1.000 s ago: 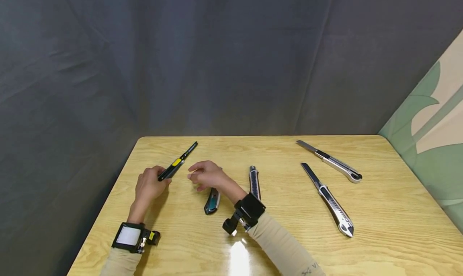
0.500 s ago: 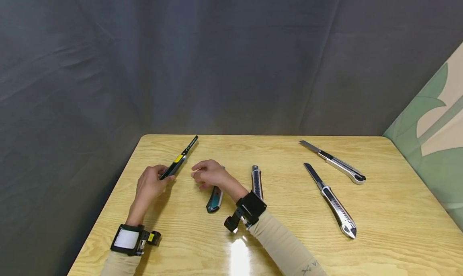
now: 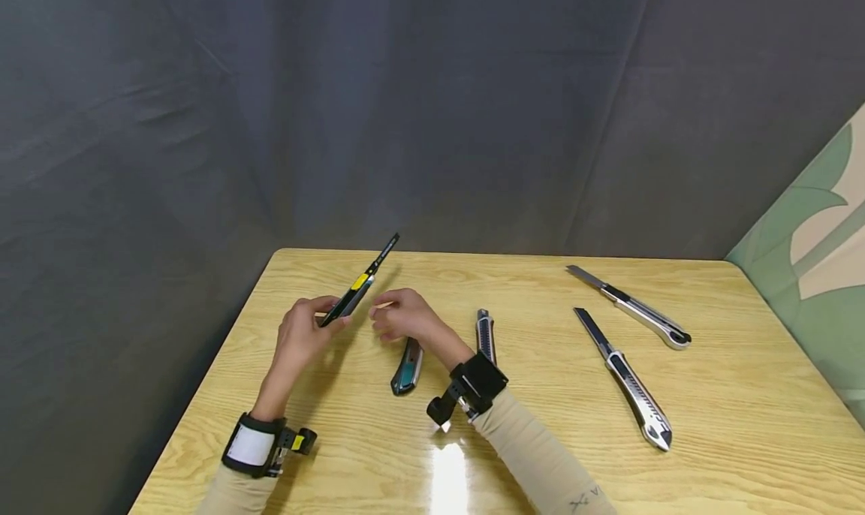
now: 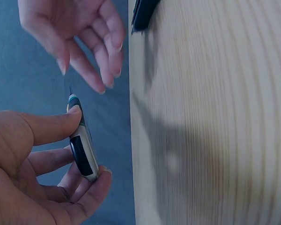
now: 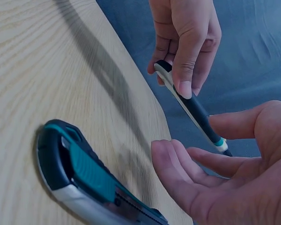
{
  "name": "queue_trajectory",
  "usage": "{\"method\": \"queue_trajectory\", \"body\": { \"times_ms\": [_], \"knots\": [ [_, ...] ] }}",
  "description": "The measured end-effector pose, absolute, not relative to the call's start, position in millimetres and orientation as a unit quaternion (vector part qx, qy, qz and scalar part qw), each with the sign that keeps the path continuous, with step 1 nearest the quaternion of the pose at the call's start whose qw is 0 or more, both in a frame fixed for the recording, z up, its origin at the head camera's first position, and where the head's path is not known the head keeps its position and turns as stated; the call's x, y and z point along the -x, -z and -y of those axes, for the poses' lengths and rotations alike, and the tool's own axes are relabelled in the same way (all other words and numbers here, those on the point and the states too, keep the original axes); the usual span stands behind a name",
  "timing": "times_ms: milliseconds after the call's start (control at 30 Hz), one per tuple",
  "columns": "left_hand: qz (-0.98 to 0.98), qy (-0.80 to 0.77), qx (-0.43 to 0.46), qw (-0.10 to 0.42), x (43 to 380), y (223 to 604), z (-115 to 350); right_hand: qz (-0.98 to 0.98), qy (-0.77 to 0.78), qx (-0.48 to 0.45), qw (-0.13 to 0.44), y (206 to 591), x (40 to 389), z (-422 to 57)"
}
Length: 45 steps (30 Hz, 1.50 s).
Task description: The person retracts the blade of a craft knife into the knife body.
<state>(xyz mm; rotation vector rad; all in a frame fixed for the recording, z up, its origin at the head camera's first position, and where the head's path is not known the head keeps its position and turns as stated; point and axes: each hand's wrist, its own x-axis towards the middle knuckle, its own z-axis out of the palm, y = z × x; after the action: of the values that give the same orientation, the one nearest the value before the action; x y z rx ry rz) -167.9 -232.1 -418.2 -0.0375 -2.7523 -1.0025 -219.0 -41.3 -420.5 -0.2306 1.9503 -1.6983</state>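
Note:
My left hand (image 3: 302,335) pinches a black utility knife (image 3: 360,281) with a yellow slider between thumb and fingers. Its long dark blade is out and tilts up to the far right, above the table. Pale edging shows on the knife's handle in both wrist views. My right hand (image 3: 408,316) hovers just right of the knife with fingers loosely bent and apart; nothing is in its grasp. In the right wrist view its thumb and fingers lie on either side of the knife's front end (image 5: 220,143); contact is unclear. Below it lies a teal-and-black utility knife (image 3: 407,374), partly hidden.
Right of my right hand, a silver-grey utility knife (image 3: 485,333) lies partly behind the wrist. Two silver utility knives with blades out lie farther right, one nearer (image 3: 638,401) and one farther back (image 3: 635,306). A dark curtain (image 3: 432,109) hangs behind the wooden table (image 3: 541,455).
My left hand has lifted the black utility knife and brought it right, closer to my right hand. The right hand has shifted slightly right in view, as have the knives on the table.

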Motion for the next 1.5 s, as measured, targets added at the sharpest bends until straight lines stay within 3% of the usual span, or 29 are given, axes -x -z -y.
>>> {"method": "queue_trajectory", "body": {
  "times_ms": [200, 400, 767, 1167, 1500],
  "knots": [
    [0.930, 0.357, 0.021, 0.082, 166, 417, 214, -0.683, 0.683, 0.047, 0.257, 422, 223, 36],
    [0.926, 0.368, 0.036, 0.074, 167, 417, 202, -0.611, 0.767, 0.008, 0.197, 423, 227, 28],
    [0.921, 0.382, 0.016, 0.075, 163, 414, 191, -0.612, 0.775, 0.002, 0.161, 420, 223, 25],
    [0.806, 0.587, -0.003, -0.076, 160, 413, 200, -0.643, 0.754, 0.037, 0.130, 404, 220, 23],
    [0.773, 0.627, 0.006, -0.097, 160, 416, 205, -0.658, 0.738, 0.060, 0.140, 397, 219, 23]
  ]
}}
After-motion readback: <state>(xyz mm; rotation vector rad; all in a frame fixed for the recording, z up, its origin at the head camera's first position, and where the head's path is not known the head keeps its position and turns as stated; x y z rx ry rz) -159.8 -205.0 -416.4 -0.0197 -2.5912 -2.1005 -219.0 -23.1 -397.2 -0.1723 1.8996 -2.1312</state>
